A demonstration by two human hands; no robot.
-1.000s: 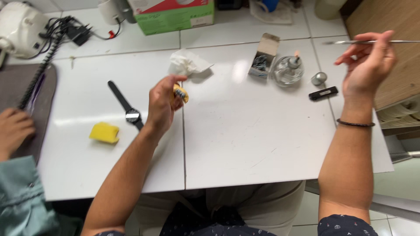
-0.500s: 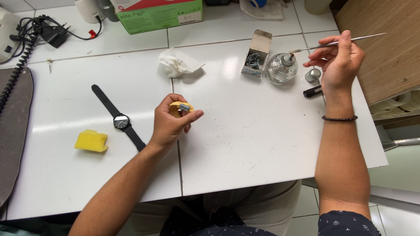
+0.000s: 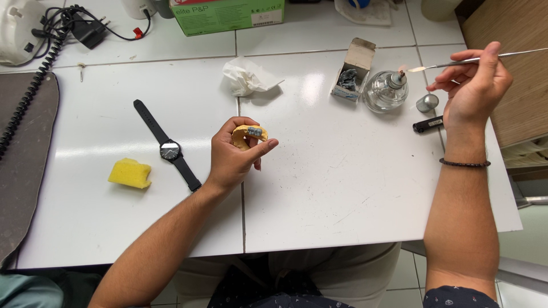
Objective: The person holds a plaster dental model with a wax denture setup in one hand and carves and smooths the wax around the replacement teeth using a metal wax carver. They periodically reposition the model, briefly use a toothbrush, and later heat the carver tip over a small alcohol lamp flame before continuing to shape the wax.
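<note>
My left hand (image 3: 233, 154) holds a small yellow dental cast (image 3: 249, 134) with a grey piece on it, just above the white table (image 3: 319, 188) near the middle. At the right, my right hand (image 3: 474, 85) pinches a thin metal instrument (image 3: 462, 61), held level. Its tip sits at the small flame on top of a round glass spirit burner (image 3: 386, 91). A dark bracelet circles my right wrist.
A black wristwatch (image 3: 168, 147) and a yellow sponge (image 3: 130, 173) lie left of my left hand. A crumpled tissue (image 3: 245, 78), an open small box (image 3: 352, 71), a metal cap (image 3: 427, 102) and a black lighter (image 3: 428, 124) lie nearby. A green box (image 3: 228, 14) and cables (image 3: 68, 28) are at the back.
My right hand has brought the instrument's tip down to the burner flame. My left hand has lowered the cast toward the table's middle; a person's hand at the left edge is gone from view.
</note>
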